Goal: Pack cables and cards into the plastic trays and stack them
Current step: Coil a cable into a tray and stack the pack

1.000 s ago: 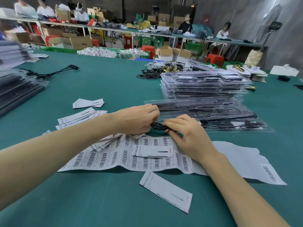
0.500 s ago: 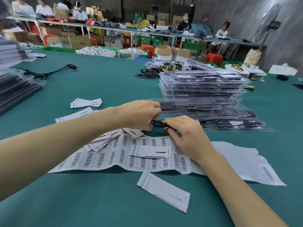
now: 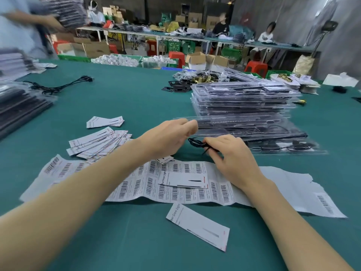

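Note:
A small black cable coil (image 3: 196, 142) is pinched in my right hand (image 3: 232, 159), just above the green table. My left hand (image 3: 168, 137) has its fingers curled at the left edge of a clear plastic tray (image 3: 244, 127), the top one of a low spread pile with black parts inside. A taller stack of filled trays (image 3: 244, 98) stands behind it. White cards (image 3: 97, 142) lie fanned out to the left. One card (image 3: 183, 179) rests on a long barcode label sheet (image 3: 136, 184), and another card (image 3: 197, 225) lies nearer to me.
Dark tray stacks (image 3: 19, 106) fill the left edge, with a long black cable (image 3: 58, 86) beside them. Black brackets (image 3: 177, 87) and brass parts (image 3: 201, 79) sit behind the stack. A person (image 3: 19, 26) at the top left carries trays. Other people work at the far benches.
My left hand has let go of the cable coil and risen to the clear tray's left edge. The right hand keeps the coil. A person has come in at the top left.

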